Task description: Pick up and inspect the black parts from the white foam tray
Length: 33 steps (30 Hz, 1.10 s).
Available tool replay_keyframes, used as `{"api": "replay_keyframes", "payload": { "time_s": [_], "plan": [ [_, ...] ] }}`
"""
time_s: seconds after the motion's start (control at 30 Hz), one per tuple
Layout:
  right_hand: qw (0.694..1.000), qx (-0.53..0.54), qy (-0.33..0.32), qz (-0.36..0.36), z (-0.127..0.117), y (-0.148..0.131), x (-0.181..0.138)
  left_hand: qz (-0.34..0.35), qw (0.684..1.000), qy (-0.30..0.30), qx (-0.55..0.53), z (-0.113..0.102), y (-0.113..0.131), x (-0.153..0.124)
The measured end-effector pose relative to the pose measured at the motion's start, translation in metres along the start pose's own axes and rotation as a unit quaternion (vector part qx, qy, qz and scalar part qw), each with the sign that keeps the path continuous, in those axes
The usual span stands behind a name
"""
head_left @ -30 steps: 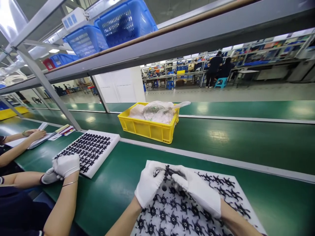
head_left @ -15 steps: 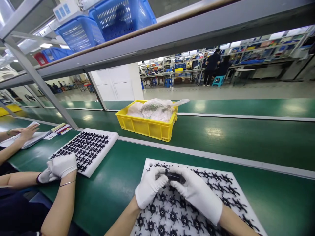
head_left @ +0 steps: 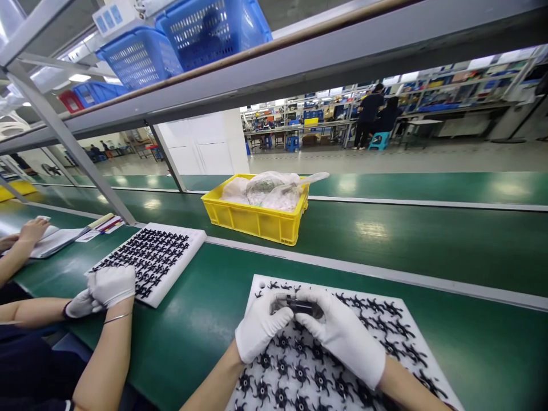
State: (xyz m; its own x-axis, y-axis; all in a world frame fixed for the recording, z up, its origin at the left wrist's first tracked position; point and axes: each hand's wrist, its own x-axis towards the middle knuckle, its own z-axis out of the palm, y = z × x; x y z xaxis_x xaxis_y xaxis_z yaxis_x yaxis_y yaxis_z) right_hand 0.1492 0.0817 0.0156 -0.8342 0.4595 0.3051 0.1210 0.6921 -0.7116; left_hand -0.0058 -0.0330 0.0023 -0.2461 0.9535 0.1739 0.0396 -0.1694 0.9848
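A small black cylindrical part (head_left: 303,307) is held level between my two white-gloved hands. My left hand (head_left: 263,325) is closed on its left end, thumb and fingers pinching. Around the right end, my right hand (head_left: 336,328) is closed, with the thumb below and fingers above. Both hands are over a white foam tray (head_left: 417,319) carrying rows of small black bladed wheels (head_left: 301,373) with curved arms. My hands and forearms hide the middle of the tray. What the part's ends look like is covered by the gloves.
Beyond the tray stands a yellow crate (head_left: 257,222) of clear plastic bags (head_left: 274,191). To the left, a co-worker's gloved hands (head_left: 111,285) are by a second white tray (head_left: 184,251) of black wheels. Another person's hands (head_left: 34,231) touch papers (head_left: 60,241). Blue baskets (head_left: 141,57) sit on the overhead shelf.
My hands stay nearly in place, and the black part is turned slightly between them. At far left, the other person's hands have moved left over the papers.
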Motion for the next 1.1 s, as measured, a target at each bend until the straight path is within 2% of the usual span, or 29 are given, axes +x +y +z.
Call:
{"api": "replay_keyframes", "payload": {
  "time_s": [0.23, 0.4, 0.53, 0.73, 0.9, 1.1],
  "plan": [
    [0.998, 0.004, 0.002, 0.059, -0.004, -0.009, -0.001, -0.003, 0.998, 0.015, 0.059, 0.004, 0.009, -0.005],
    [0.994, 0.046, -0.018, 0.101, -0.009, -0.024, 0.003, 0.023, 0.995, 0.03, 0.093, 0.01, 0.021, -0.01],
    [0.988, 0.081, -0.01, 0.13, -0.01, -0.021, 0.003, 0.028, 0.995, 0.028, 0.091, 0.01, 0.02, -0.011],
    [0.986, 0.101, -0.042, 0.125, -0.013, -0.016, 0.002, -0.001, 0.997, 0.076, 0.013, 0.002, 0.006, -0.008],
    [0.985, 0.119, -0.067, 0.107, -0.012, -0.019, 0.003, 0.012, 0.996, 0.072, -0.043, 0.0, 0.005, -0.006],
    [0.991, 0.092, -0.041, 0.093, -0.009, -0.015, 0.004, -0.004, 0.998, 0.057, -0.022, 0.0, 0.004, -0.006]
  ]
}}
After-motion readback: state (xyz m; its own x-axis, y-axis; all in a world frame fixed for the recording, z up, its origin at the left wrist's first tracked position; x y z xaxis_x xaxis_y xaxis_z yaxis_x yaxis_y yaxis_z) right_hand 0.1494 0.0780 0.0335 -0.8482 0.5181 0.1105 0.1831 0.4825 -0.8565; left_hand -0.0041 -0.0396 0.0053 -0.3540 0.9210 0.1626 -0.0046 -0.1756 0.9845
